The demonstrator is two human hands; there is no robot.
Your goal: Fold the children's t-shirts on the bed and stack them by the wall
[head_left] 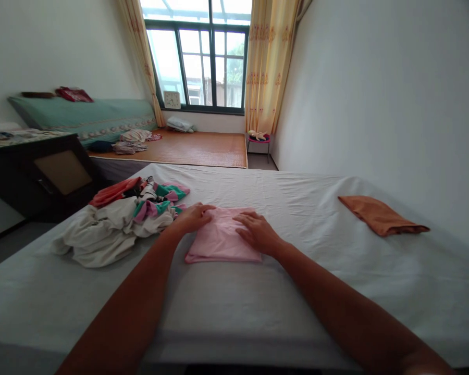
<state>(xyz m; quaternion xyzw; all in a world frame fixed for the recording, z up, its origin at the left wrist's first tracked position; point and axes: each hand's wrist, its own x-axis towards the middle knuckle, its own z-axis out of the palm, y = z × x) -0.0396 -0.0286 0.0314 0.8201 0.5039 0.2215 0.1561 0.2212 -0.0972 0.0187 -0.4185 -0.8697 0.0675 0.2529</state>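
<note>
A pink garment (222, 242), folded into a flat rough square, lies in front of me on a white sheet (234, 307). On its far left edge rests my left hand (195, 216), with the fingers stretched toward the middle of the cloth. My right hand (258, 232) lies flat on the right side of the same garment, fingers spread. Neither hand grips the cloth. What kind of garment it is cannot be made out from the folded shape.
To the left is a loose heap of clothes (113, 229) in off-white, red, green and pink. A folded orange-brown garment (379, 213) lies to the right, near the wall. Beyond stand a dark cabinet (19, 172), a mat-covered bed (203, 148) and a small stool (260, 138).
</note>
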